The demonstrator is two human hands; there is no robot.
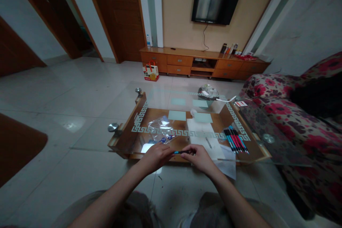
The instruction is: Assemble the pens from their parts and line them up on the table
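Between my two hands a blue and black pen [177,152] lies level, just above the near edge of the glass table. My left hand [159,154] has its fingers closed round the pen's left end. Closed on its right end, the fingers of my right hand [196,154] cover that part of it. A row of blue and red pens [235,140] lies to the right on the tabletop. Clear plastic bags [161,128] are spread beyond my left hand. White paper [201,128], with a thin grey pen-like piece [208,143] over it, shows beyond my right hand.
The glass coffee table [107,142] has a wooden base under it. A bag-lined bowl [208,92] stands near its far side. A floral sofa [288,114] flanks it on the right. Farther off are a paper gift bag [151,72] and a wooden TV cabinet [179,60].
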